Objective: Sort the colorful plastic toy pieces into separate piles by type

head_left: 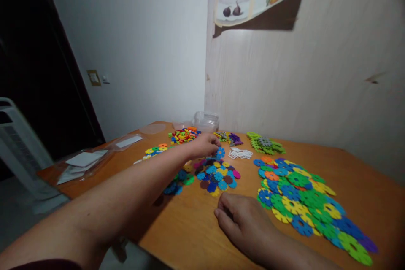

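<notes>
My left hand (207, 145) reaches over the far side of the middle pile, its fingers closed on a blue notched disc (220, 152). Below it lies a pile of small notched discs (218, 175) in blue, yellow, brown and pink. My right hand (242, 221) rests on the wooden table (190, 232) near the front edge, fingers curled in, with nothing visible in them. To its right spreads a long heap of larger green, blue and yellow discs (297, 194). My left forearm partly covers more blue and green discs (174, 185).
Small coloured pieces (183, 135) and clear plastic containers (206, 121) stand at the back. White pieces (240, 153), purple pieces (235, 139) and green pieces (265, 143) lie along the far side. Plastic bags with white cards (84, 159) are at the left.
</notes>
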`<state>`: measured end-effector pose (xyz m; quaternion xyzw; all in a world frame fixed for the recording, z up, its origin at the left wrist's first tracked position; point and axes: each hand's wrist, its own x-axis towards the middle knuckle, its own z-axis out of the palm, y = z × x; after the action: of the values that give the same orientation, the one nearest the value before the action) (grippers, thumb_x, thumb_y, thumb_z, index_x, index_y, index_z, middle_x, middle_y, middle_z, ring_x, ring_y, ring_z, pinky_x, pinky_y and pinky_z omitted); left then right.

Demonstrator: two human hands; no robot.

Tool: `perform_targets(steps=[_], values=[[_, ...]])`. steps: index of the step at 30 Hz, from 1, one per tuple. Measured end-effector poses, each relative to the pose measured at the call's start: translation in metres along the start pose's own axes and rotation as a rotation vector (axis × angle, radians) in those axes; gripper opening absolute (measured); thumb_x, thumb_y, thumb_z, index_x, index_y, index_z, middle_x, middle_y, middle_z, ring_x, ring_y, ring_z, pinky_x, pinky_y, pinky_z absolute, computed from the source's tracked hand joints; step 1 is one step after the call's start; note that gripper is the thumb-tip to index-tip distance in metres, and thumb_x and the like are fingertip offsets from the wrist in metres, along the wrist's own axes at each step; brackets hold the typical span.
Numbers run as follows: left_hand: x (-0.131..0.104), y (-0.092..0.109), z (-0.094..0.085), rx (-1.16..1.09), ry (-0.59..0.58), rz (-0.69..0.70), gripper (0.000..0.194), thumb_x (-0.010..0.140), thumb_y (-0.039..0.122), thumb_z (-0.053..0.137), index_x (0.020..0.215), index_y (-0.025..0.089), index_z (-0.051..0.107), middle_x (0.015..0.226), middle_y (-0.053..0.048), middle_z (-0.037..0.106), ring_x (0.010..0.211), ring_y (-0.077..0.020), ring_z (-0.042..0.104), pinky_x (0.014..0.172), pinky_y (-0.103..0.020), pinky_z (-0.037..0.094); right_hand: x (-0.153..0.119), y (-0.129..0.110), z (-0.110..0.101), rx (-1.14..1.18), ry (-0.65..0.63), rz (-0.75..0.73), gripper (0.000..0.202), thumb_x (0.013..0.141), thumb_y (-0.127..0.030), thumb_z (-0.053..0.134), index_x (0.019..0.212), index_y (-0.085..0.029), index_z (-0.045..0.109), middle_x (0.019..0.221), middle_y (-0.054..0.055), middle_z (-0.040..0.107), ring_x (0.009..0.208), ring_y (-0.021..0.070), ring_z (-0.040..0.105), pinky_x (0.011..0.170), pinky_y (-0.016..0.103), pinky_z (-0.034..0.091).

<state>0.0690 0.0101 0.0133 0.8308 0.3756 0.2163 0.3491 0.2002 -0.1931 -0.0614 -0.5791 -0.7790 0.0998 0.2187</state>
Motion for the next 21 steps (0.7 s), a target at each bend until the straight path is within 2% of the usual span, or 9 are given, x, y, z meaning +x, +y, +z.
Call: perform_targets(steps=[3,6,9,11,13,16,19,21], values=[[0.011,0.031,0.039,-0.183,-0.09,-0.039,0.018,0.073,0.005,0.057,0.084,0.012,0.07,0.06,0.002,0.062,0.052,-0.0087,0.053,0.053,-0.02,0.044,0.0,-0.001,-0.001,0.004,0.009,-0.013,0.018,0.093,-0.031,0.049,0.082,-0.023,0.06,0.08,-0.001,0.069,0.075,0.0146,0.063,0.062,0.027,0.028],[0.025,0.057,0.069,-0.366,-0.163,-0.079,0.013,0.076,0.003,0.058,0.082,0.011,0.067,0.06,0.001,0.062,0.052,-0.0076,0.056,0.056,-0.019,0.048,0.0,-0.003,-0.002,-0.001,0.024,-0.02,0.016,0.092,-0.03,0.05,0.081,-0.023,0.059,0.079,-0.002,0.069,0.074,0.0144,0.063,0.062,0.027,0.028],[0.037,0.073,0.088,-0.551,-0.268,-0.11,0.018,0.076,0.001,0.061,0.09,0.012,0.066,0.066,-0.001,0.066,0.057,-0.0085,0.062,0.061,-0.02,0.053,0.001,-0.003,-0.003,-0.009,0.027,-0.017,0.015,0.091,-0.03,0.051,0.079,-0.023,0.058,0.077,-0.002,0.069,0.073,0.0143,0.062,0.061,0.027,0.027],[0.041,0.075,0.092,-0.617,-0.266,-0.138,0.023,0.074,0.0,0.064,0.094,0.012,0.065,0.069,-0.002,0.068,0.058,-0.0094,0.064,0.062,-0.021,0.054,0.001,-0.004,-0.003,-0.012,0.031,-0.01,0.015,0.091,-0.03,0.051,0.079,-0.024,0.058,0.078,-0.002,0.069,0.074,0.0146,0.062,0.061,0.028,0.027],[0.041,0.071,0.088,-0.609,-0.232,-0.151,0.022,0.073,0.001,0.067,0.092,0.011,0.064,0.068,-0.002,0.068,0.057,-0.0095,0.063,0.06,-0.021,0.053,0.001,-0.003,-0.003,-0.009,0.031,-0.011,0.015,0.091,-0.03,0.051,0.08,-0.023,0.059,0.079,-0.002,0.069,0.074,0.0146,0.063,0.061,0.028,0.027],[0.034,0.055,0.069,-0.546,-0.161,-0.159,0.016,0.074,0.002,0.066,0.087,0.011,0.063,0.064,-0.001,0.065,0.055,-0.0088,0.061,0.058,-0.02,0.051,0.001,-0.002,-0.003,-0.01,0.022,-0.017,0.016,0.092,-0.031,0.05,0.081,-0.023,0.059,0.079,-0.001,0.069,0.076,0.0148,0.063,0.062,0.027,0.028],[0.023,0.033,0.037,-0.454,-0.074,-0.155,0.009,0.076,0.005,0.064,0.083,0.012,0.063,0.062,0.0,0.063,0.055,-0.0086,0.06,0.055,-0.019,0.048,0.0,-0.001,-0.001,-0.02,0.014,-0.027,0.017,0.093,-0.031,0.049,0.083,-0.023,0.06,0.08,-0.001,0.069,0.077,0.0152,0.062,0.063,0.028,0.03],[0.014,0.015,0.01,-0.384,0.038,-0.143,0.01,0.076,0.008,0.064,0.084,0.012,0.063,0.062,0.001,0.062,0.055,-0.0085,0.057,0.054,-0.019,0.046,-0.001,-0.001,-0.001,-0.03,0.016,-0.039,0.016,0.093,-0.03,0.049,0.084,-0.023,0.06,0.081,0.0,0.068,0.077,0.0154,0.061,0.065,0.028,0.032]])
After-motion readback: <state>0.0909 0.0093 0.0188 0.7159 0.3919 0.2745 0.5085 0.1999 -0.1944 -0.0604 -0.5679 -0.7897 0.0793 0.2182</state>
